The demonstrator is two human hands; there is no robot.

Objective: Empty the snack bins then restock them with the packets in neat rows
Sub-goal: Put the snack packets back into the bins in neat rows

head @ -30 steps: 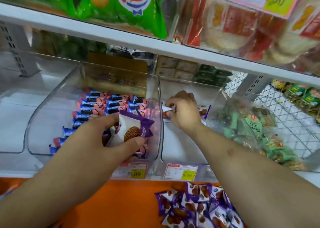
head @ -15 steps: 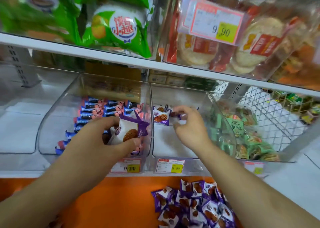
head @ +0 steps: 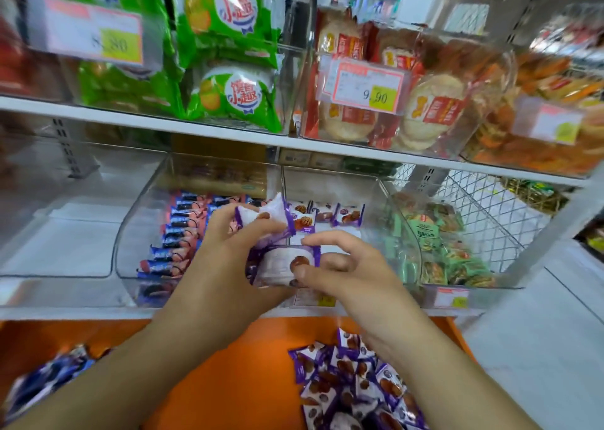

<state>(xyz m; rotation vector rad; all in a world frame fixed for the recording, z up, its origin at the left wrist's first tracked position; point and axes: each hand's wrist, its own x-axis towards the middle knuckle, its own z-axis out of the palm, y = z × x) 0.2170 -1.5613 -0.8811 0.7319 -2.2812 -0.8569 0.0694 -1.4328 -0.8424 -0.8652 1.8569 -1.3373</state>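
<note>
Clear plastic bins fill the middle of the frame: the left bin (head: 137, 233) holds blue packets (head: 178, 230), the centre bin (head: 369, 194) 1 short row of purple packets (head: 348, 214) at its back. My left hand (head: 225, 259) clasps a small bunch of packets (head: 261, 217). My right hand (head: 356, 273) pinches 1 packet (head: 284, 263) by its seam; it looks light, crinkly and probably crushable.

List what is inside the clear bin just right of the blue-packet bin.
The clear bin holds a short row of purple cookie packets along its back. Its front floor is hidden behind the left hand, the right hand and the packets they hold.
</note>
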